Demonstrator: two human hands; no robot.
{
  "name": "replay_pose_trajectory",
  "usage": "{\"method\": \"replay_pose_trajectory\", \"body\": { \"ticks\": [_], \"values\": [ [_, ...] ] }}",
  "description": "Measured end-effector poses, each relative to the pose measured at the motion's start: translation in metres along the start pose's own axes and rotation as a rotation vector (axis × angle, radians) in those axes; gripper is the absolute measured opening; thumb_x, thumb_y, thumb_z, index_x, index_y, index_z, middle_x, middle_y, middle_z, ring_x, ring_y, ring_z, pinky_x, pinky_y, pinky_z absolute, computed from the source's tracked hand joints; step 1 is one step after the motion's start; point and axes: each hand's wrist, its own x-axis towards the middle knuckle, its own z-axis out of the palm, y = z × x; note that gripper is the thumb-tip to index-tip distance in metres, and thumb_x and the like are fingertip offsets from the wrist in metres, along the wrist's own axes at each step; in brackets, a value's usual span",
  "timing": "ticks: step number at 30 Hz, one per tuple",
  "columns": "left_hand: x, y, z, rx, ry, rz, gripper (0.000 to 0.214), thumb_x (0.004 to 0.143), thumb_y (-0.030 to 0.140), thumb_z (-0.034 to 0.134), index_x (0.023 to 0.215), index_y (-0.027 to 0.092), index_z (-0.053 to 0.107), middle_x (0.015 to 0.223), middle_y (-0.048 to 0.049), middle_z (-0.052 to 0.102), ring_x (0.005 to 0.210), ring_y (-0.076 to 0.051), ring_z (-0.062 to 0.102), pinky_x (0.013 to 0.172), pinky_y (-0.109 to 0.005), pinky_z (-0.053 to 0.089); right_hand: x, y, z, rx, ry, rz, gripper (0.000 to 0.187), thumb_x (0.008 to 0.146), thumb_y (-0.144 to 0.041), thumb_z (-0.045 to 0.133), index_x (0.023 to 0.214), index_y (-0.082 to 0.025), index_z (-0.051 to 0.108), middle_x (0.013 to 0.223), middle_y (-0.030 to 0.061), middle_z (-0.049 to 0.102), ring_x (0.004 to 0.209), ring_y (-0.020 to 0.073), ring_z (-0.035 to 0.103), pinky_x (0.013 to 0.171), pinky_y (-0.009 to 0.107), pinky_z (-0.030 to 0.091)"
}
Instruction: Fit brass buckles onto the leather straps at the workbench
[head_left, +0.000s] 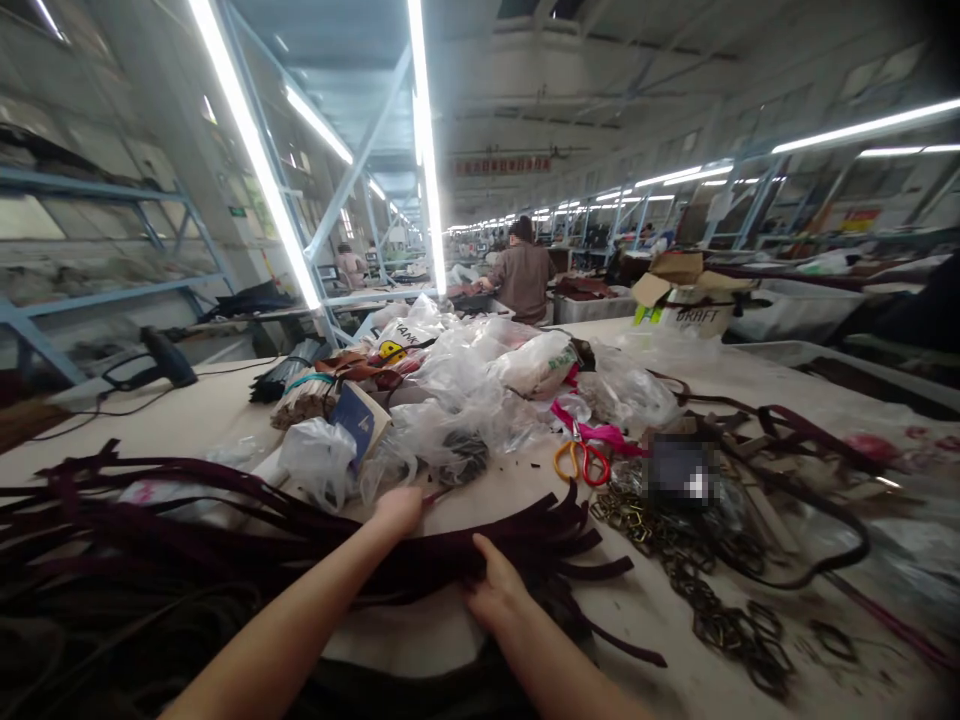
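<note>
A bundle of long dark maroon straps (pixel 450 548) lies across the front of the table, its loose ends fanned out to the right. My right hand (pixel 496 590) grips the bundle near those ends, thumb on top and fingers hidden beneath. At the bundle's far edge is my left hand (pixel 399 510), closed, with a thin reddish piece (pixel 436 494) sticking out beside it. What that piece is cannot be made out. Beyond the straps lie scissors (pixel 581 462) with orange and red handles.
Clear plastic bags (pixel 480 375) are heaped at the middle back, beside a blue notebook (pixel 360 425). Metal buckles (pixel 705 600) and curled straps (pixel 817 560) spread on the right. A black corded tool (pixel 166 358) stands left. Farther off, a person (pixel 523 270) faces away near a cardboard box (pixel 675 280).
</note>
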Motion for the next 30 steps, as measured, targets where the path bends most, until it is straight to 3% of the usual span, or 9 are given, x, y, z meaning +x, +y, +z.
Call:
{"method": "replay_pose_trajectory", "body": {
  "ticks": [3,5,9,14,18,21,23,27,30],
  "values": [
    [0.001,-0.029,-0.002,-0.010,0.001,-0.055,0.043,0.083,0.042,0.035,0.096,0.009,0.060,0.096,-0.0230,0.062,0.088,-0.031,0.060,0.075,-0.043,0.044,-0.002,-0.012,-0.014,-0.084,0.018,0.042,0.005,0.079,-0.023,0.052,0.083,-0.020,0.052,0.072,0.0019,0.061,0.063,0.0159,0.060,0.061,0.028,0.048],
    [0.004,-0.036,-0.001,-0.038,0.017,-0.056,0.042,0.082,0.042,0.037,0.095,0.010,0.060,0.095,-0.0210,0.063,0.087,-0.030,0.060,0.074,-0.040,0.044,-0.002,-0.019,-0.019,-0.130,0.023,0.047,0.003,0.081,-0.024,0.048,0.083,-0.021,0.049,0.071,0.0010,0.059,0.062,0.0157,0.059,0.063,0.031,0.048],
    [0.012,-0.025,0.002,-0.117,0.098,-0.022,0.042,0.086,0.043,0.030,0.096,0.014,0.060,0.096,-0.0139,0.064,0.092,-0.024,0.059,0.077,-0.030,0.043,0.002,-0.028,-0.017,-0.167,0.004,0.027,0.002,0.082,-0.021,0.046,0.082,-0.020,0.048,0.071,0.0013,0.058,0.063,0.0160,0.059,0.064,0.032,0.047],
    [0.021,-0.012,0.003,-0.178,0.164,-0.062,0.045,0.089,0.044,0.024,0.111,0.016,0.052,0.107,-0.0126,0.061,0.096,-0.022,0.058,0.077,-0.026,0.042,0.017,-0.041,-0.011,-0.238,-0.041,-0.008,0.008,0.081,-0.021,0.047,0.075,-0.017,0.050,0.062,0.0011,0.055,0.055,0.0144,0.054,0.058,0.029,0.044],
    [0.016,-0.014,-0.006,-0.151,0.145,-0.097,0.050,0.086,0.052,0.025,0.104,0.017,0.057,0.097,-0.0139,0.064,0.090,-0.026,0.060,0.075,-0.031,0.043,0.019,-0.047,-0.012,-0.268,-0.078,-0.024,0.009,0.081,-0.021,0.048,0.074,-0.017,0.052,0.061,0.0009,0.054,0.053,0.0135,0.052,0.056,0.027,0.044],
    [0.002,-0.006,-0.017,-0.097,0.162,-0.107,0.054,0.083,0.055,0.027,0.104,0.016,0.058,0.102,-0.0172,0.060,0.092,-0.030,0.058,0.078,-0.039,0.042,0.008,-0.056,-0.018,-0.255,-0.080,-0.027,0.005,0.081,-0.020,0.048,0.079,-0.017,0.051,0.066,0.0016,0.055,0.058,0.0148,0.054,0.058,0.029,0.046],
    [-0.012,0.007,-0.019,-0.076,0.179,-0.032,0.053,0.082,0.056,0.029,0.109,0.018,0.055,0.110,-0.0156,0.057,0.098,-0.029,0.055,0.084,-0.039,0.039,0.000,-0.068,-0.026,-0.230,-0.061,-0.038,0.004,0.081,-0.019,0.047,0.085,-0.018,0.049,0.073,0.0019,0.055,0.065,0.0157,0.057,0.062,0.031,0.047],
    [-0.042,0.040,-0.009,-0.047,0.124,0.306,0.066,0.072,0.061,0.045,0.124,0.021,0.042,0.118,-0.0108,0.054,0.107,-0.026,0.050,0.090,-0.031,0.036,-0.010,-0.095,-0.041,-0.191,-0.004,-0.058,0.009,0.083,-0.016,0.038,0.088,-0.019,0.045,0.081,0.0036,0.055,0.072,0.0164,0.058,0.064,0.035,0.048],
    [-0.058,0.056,-0.002,0.044,0.173,0.351,0.078,0.067,0.050,0.060,0.132,0.020,0.030,0.117,-0.0130,0.053,0.103,-0.029,0.051,0.087,-0.035,0.036,-0.005,-0.106,-0.046,-0.182,-0.005,-0.068,0.012,0.081,-0.011,0.035,0.085,-0.018,0.044,0.080,0.0046,0.055,0.069,0.0163,0.058,0.063,0.036,0.049]
  ]
}}
